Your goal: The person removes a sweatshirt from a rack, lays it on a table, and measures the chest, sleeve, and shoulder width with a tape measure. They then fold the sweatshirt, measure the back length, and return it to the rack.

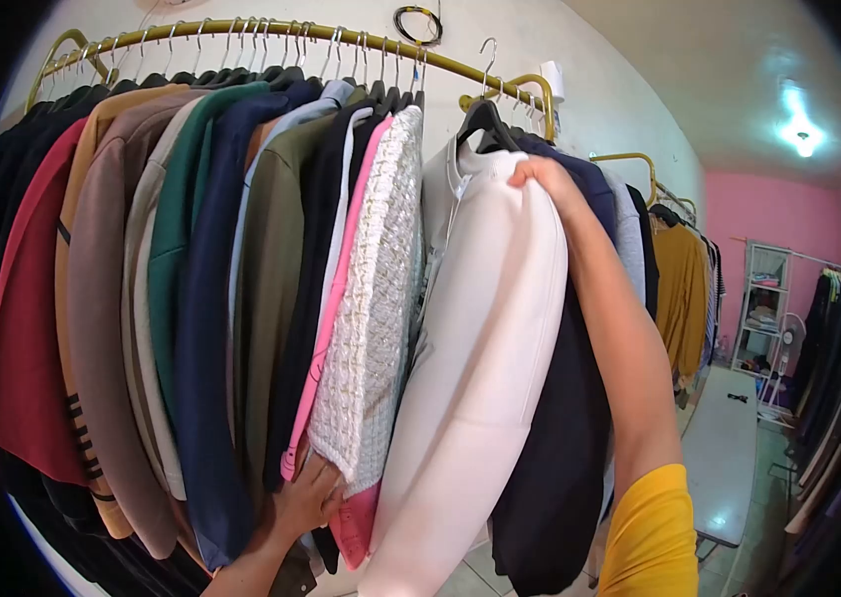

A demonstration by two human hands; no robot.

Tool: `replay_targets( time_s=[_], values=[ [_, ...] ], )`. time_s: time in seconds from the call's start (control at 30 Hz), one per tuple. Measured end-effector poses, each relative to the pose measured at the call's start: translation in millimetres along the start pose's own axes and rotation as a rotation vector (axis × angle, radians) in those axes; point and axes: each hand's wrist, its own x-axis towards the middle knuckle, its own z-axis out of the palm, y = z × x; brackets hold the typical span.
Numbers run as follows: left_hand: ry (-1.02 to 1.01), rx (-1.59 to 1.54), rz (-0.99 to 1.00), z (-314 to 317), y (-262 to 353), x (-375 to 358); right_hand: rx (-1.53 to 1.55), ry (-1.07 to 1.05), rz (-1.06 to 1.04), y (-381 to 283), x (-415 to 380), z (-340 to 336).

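A white jacket point(485, 289) hangs on a black hanger point(485, 124), turned so that one sleeve faces me. My right hand point(545, 179) is closed on its shoulder, just below the collar. Low down on the left, my left hand point(313, 500) is at the bottom edge of a white textured tweed jacket point(366, 328), its fingers bent around the hem. Beside that hem shows a pink garment point(356, 527), partly covered by the tweed. The fingertips of my left hand are partly hidden.
A gold-coloured rail point(341, 36) carries several garments packed closely on the left. Dark clothes point(560, 448) hang behind the white jacket. Farther right are a mustard garment point(681, 289), a long grey table point(729, 448), a white fan point(788, 343), a shelf point(764, 294) and another row of clothes point(828, 378).
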Motion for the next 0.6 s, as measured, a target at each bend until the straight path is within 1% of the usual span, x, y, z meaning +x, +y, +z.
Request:
replay_targets(
  time_s=[0.03, 0.07, 0.1, 0.17, 0.2, 0.23, 0.3, 0.37, 0.4, 0.43, 0.5, 0.57, 0.6],
  values=[
    [-0.025, -0.046, -0.048, -1, 4, 1, 0.041, -0.027, -0.077, 7, -20, 2],
    [-0.052, -0.091, -0.096, -1, 6, 1, 0.033, -0.020, -0.096, 12, -41, 6],
    [-0.060, -0.074, -0.056, -10, 0, 5, 0.092, 0.013, -0.095, 5, -76, 15],
    [-0.082, -0.110, -0.110, -4, 7, -1, 0.159, -0.059, 0.065, 16, -114, 13],
    [-0.121, -0.239, -0.155, 2, 14, -10, 0.134, -0.146, 0.133, 25, -136, 9],
    [-0.141, -0.255, -0.148, 1, 20, -10, 0.114, -0.143, 0.234, 32, -157, 7],
    [-0.093, -0.193, -0.045, -5, 29, -6, 0.008, -0.153, 0.309, 56, -203, 0],
    [-0.166, -0.250, 0.003, -7, 34, -7, -0.059, 0.005, 0.384, 70, -254, 4],
    [-0.111, -0.178, 0.055, -10, 41, -8, -0.184, 0.057, 0.405, 77, -278, 0],
    [-0.049, -0.104, 0.109, -10, 48, -11, -0.182, 0.080, 0.425, 84, -302, -4],
    [-0.097, -0.165, 0.100, -10, 59, -23, -0.243, 0.259, 0.436, 89, -348, -7],
    [-0.247, -0.065, -0.036, -11, 77, -34, -0.300, 0.297, 0.462, 82, -391, -10],
    [-0.236, -0.016, -0.011, 3, 79, -46, -0.394, 0.312, 0.449, 74, -412, -8]
  ],
)
